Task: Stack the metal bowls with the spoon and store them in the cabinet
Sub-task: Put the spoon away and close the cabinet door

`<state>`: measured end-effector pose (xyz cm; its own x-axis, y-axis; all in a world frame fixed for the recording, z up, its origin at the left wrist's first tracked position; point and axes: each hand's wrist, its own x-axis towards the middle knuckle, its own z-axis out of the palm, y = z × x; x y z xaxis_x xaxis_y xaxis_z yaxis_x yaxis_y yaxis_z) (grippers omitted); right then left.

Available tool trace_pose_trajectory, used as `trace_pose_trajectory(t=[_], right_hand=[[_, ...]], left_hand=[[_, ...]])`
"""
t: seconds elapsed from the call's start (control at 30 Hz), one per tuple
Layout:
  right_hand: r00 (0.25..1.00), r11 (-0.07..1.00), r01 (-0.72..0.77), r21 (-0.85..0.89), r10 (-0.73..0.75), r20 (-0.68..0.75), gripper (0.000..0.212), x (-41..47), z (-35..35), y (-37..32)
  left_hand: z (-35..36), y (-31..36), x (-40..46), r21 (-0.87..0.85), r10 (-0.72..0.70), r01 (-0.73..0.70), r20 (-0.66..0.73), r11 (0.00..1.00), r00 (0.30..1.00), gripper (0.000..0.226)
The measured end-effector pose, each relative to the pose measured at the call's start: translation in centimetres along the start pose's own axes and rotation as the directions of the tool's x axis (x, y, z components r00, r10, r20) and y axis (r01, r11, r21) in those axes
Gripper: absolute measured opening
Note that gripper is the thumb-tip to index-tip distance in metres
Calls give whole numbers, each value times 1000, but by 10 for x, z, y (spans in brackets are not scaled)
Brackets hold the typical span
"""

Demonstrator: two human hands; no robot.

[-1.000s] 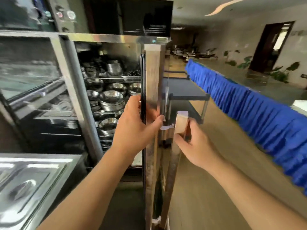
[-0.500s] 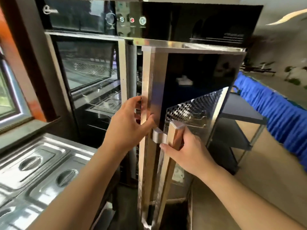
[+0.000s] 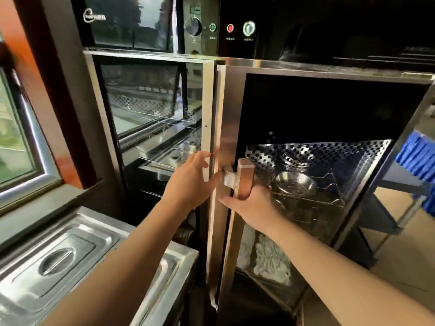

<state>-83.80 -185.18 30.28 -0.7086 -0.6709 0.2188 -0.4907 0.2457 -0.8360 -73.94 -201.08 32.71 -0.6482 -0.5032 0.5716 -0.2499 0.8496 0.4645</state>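
right hand (image 3: 253,204) fingers hidden behind handle (image 3: 243,178)

window (image 3: 14,142) left | steel counter (image 3: 77,252) | blue drape (image 3: 416,158) right

tall dark glass-fronted steel cabinet (image 3: 235,102) | wire rack shelf (image 3: 313,201) behind right door glass: shiny round metal bowl (image 3: 294,184) resting on it | bottom level: crumpled white cloth (image 3: 270,262) | stainless steel table (image 3: 174,260) at left: recessed-handle steel lid (image 3: 56,257)

You'll find a pale logo (image 3: 94,17) on the cabinet's (image 3: 131,24) top-left panel and captions under the indicator lights (image 3: 230,28), all too blurred to read.
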Motion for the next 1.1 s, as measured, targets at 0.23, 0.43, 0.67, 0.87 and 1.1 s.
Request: trace_pose_trajectory(t=[0.23,0.43,0.67,0.87,1.1], right_hand=[[972,973,-216,81,206,117,41,66,43,16],[965,962,-253,101,243,100,29,115,60,22],[971,960,-234,151,222,94,24,173,72,31],[989,975,-135,176,123,80,26,214,75,42],[999,985,-34,169,37,-16,29,243,78,56]], left_hand=[[38,-74,62,42,25,-28,76,999,997,76],[64,-104,113,34,51,-56,132,998,990,82],[99,-119,163,59,29,-38,146,998,989,87],[132,-135,188,131,-48,32,118,991,992,84],[159,-150,190,192,-26,7,95,981,995,82]])
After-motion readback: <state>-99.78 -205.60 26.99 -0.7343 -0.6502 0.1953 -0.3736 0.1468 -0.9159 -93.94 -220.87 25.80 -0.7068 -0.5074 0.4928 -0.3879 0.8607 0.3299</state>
